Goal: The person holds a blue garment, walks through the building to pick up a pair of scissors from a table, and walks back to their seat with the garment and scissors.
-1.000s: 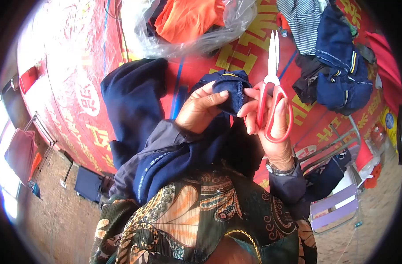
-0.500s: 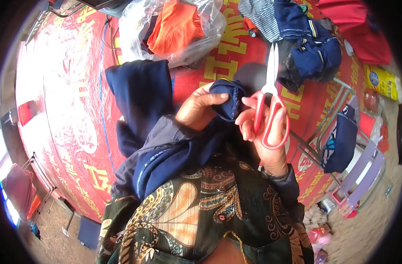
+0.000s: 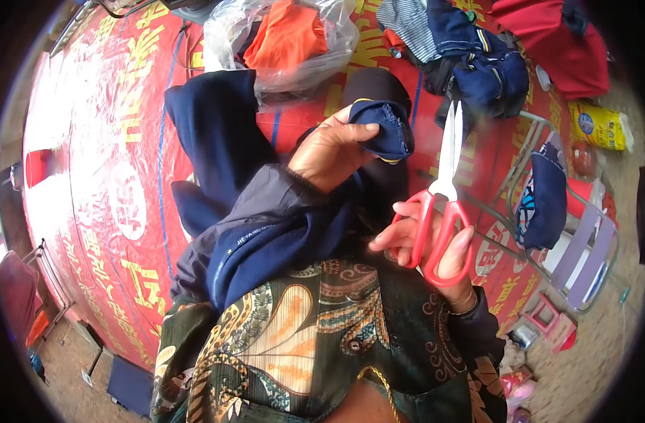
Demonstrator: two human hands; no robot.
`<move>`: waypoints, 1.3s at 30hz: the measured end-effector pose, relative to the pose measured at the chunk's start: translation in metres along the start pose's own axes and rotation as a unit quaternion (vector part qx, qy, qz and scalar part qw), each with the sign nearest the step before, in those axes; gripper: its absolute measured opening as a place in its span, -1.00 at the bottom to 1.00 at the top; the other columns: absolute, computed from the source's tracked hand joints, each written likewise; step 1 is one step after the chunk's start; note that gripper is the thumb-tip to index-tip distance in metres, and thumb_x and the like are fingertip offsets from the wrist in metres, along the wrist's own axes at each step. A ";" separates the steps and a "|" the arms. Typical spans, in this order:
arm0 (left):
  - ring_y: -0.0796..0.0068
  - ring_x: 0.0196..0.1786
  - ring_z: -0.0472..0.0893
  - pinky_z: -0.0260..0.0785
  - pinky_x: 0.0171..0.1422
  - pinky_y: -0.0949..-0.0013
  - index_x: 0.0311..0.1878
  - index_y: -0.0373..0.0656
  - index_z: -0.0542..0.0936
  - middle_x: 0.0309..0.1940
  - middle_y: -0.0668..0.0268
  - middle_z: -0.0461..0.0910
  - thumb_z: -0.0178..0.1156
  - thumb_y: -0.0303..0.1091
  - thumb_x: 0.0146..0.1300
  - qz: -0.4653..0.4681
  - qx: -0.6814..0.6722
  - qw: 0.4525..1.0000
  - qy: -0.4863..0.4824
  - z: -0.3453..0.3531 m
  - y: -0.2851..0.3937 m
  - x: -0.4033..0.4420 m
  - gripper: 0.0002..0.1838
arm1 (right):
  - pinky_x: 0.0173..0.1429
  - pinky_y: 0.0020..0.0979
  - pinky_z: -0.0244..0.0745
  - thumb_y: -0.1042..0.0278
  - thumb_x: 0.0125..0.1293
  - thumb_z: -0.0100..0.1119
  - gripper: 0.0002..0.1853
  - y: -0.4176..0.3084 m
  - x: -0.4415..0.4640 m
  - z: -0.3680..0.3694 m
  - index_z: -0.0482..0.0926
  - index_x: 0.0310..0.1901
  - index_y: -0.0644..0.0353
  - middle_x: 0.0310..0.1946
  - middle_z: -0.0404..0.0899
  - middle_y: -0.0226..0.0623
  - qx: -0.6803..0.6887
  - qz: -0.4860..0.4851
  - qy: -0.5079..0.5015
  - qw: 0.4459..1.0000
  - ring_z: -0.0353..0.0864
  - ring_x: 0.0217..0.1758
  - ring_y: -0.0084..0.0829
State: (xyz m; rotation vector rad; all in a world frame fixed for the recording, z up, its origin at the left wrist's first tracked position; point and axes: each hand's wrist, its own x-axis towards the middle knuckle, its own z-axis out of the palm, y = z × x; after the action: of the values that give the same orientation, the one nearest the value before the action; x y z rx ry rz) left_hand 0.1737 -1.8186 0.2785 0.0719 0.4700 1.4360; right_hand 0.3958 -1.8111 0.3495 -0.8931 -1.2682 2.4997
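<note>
My left hand [image 3: 328, 151] is closed on a navy cuff [image 3: 387, 132], thumb pressing on top. A frayed, stitched seam runs along the cuff's upper right edge, with a thin yellow line at the rim. More of the navy garment [image 3: 287, 247], with small white lettering, lies over my lap and left forearm. In my right hand [image 3: 424, 243] are scissors [image 3: 446, 187] with red handles. Their blades point up, nearly together, to the right of the cuff and apart from it. Some fingers of my right hand stretch out toward the left.
A red printed sheet [image 3: 89, 176] covers the surface. On it lie a clear plastic bag [image 3: 223, 35] with orange cloth [image 3: 287, 39], dark clothes [image 3: 488, 74] and red fabric [image 3: 562, 49]. A folding chair [image 3: 580, 261] and a yellow packet [image 3: 601, 128] are at the right.
My right hand has drawn down and away from the cuff with the scissors. My left hand has moved slightly right and up with the cuff, turning its frayed seam into view.
</note>
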 end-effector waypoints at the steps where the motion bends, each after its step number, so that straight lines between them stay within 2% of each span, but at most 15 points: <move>1: 0.37 -0.03 0.62 0.45 0.16 0.23 0.06 -0.25 0.49 -0.09 0.25 0.61 0.14 -0.52 0.25 0.004 -0.004 1.000 0.003 0.001 -0.003 0.002 -0.70 | -0.18 -0.53 0.45 -0.68 0.10 -0.39 0.08 0.002 -0.005 0.000 0.19 0.31 0.23 -0.06 0.61 -0.08 -0.009 0.008 -0.015 1.000 0.62 0.03 -0.29; 6: 0.38 -0.01 0.61 0.45 0.17 0.22 0.05 -0.25 0.49 -0.09 0.25 0.61 0.13 -0.54 0.25 0.004 -0.021 1.000 -0.008 -0.001 -0.012 0.008 -0.71 | 0.06 -0.51 0.37 -0.64 0.16 -0.45 0.05 0.001 -0.016 0.010 0.13 0.37 0.19 0.08 0.52 -0.10 -0.022 0.047 -0.043 0.998 0.51 0.16 -0.35; 7: 0.38 -0.01 0.61 0.45 0.17 0.22 0.05 -0.24 0.49 -0.09 0.25 0.61 0.13 -0.54 0.25 0.006 -0.030 0.999 -0.015 -0.001 -0.013 0.009 -0.71 | 0.06 -0.51 0.37 -0.64 0.16 -0.45 0.05 0.003 -0.016 0.012 0.13 0.37 0.19 0.08 0.52 -0.10 -0.022 0.046 -0.041 0.998 0.51 0.16 -0.35; 9: 0.38 -0.02 0.61 0.44 0.17 0.22 0.04 -0.24 0.50 -0.09 0.25 0.62 0.13 -0.55 0.25 0.005 -0.033 0.999 -0.023 0.001 -0.013 0.009 -0.72 | -0.18 -0.53 0.51 -0.76 0.02 -0.48 0.17 0.008 -0.015 0.018 0.25 0.29 0.27 -0.12 0.62 0.00 -0.045 0.055 0.029 0.997 0.64 -0.03 -0.26; 16: 0.43 -0.04 0.61 0.42 0.16 0.25 0.01 -0.20 0.52 -0.12 0.30 0.63 0.13 -0.57 0.24 0.014 -0.029 0.999 -0.009 0.003 -0.012 0.018 -0.74 | -0.18 -0.57 0.48 -0.76 0.02 -0.52 0.17 0.010 -0.013 0.019 0.25 0.29 0.26 -0.10 0.61 0.03 -0.049 0.093 0.023 0.994 0.64 -0.03 -0.29; 21: 0.44 -0.07 0.62 0.43 0.12 0.24 0.01 -0.18 0.52 -0.14 0.31 0.64 0.12 -0.58 0.24 0.025 -0.017 0.999 -0.008 0.012 -0.011 0.013 -0.73 | -0.18 -0.57 0.48 -0.77 0.01 -0.53 0.16 0.014 -0.009 0.014 0.25 0.29 0.22 -0.10 0.60 0.08 0.012 0.116 0.024 0.993 0.64 -0.04 -0.25; 25: 0.44 -0.09 0.63 0.44 0.11 0.23 0.01 -0.19 0.52 -0.14 0.31 0.64 0.11 -0.58 0.25 0.023 -0.017 1.000 -0.009 0.011 -0.010 0.011 -0.74 | -0.19 -0.57 0.48 -0.77 0.00 -0.53 0.16 0.013 -0.006 0.015 0.25 0.29 0.20 -0.11 0.60 0.09 0.009 0.109 0.014 0.994 0.64 -0.04 -0.23; 34: 0.42 -0.06 0.63 0.44 0.14 0.23 0.02 -0.21 0.53 -0.12 0.29 0.64 0.11 -0.58 0.25 0.018 -0.014 1.000 -0.011 0.003 -0.014 0.017 -0.73 | -0.21 -0.59 0.45 -0.81 -0.06 -0.49 0.17 0.012 -0.001 0.008 0.30 0.26 0.16 -0.15 0.61 0.04 0.035 0.127 0.025 0.991 0.65 -0.09 -0.28; 36: 0.42 -0.05 0.62 0.43 0.14 0.23 0.03 -0.20 0.53 -0.11 0.30 0.64 0.11 -0.57 0.25 0.017 -0.012 1.000 -0.005 -0.001 -0.013 0.018 -0.73 | -0.07 -0.56 0.36 -0.73 0.05 -0.53 0.12 0.015 0.000 -0.001 0.16 0.33 0.19 0.00 0.58 -0.11 0.057 0.124 -0.047 0.989 0.59 0.05 -0.38; 39: 0.43 -0.03 0.61 0.43 0.15 0.24 0.04 -0.19 0.52 -0.09 0.31 0.63 0.12 -0.56 0.25 0.017 -0.011 1.000 0.006 -0.004 -0.014 0.022 -0.72 | -0.07 -0.55 0.36 -0.74 0.04 -0.52 0.12 0.019 0.001 -0.005 0.17 0.32 0.19 0.00 0.59 -0.12 0.073 0.126 -0.056 0.988 0.60 0.01 -0.40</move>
State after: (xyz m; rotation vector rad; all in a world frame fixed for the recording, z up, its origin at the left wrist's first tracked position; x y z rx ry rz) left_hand 0.1865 -1.8008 0.2642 0.0537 0.4645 1.4759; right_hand 0.3992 -1.8187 0.3322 -0.9424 -1.0408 2.8334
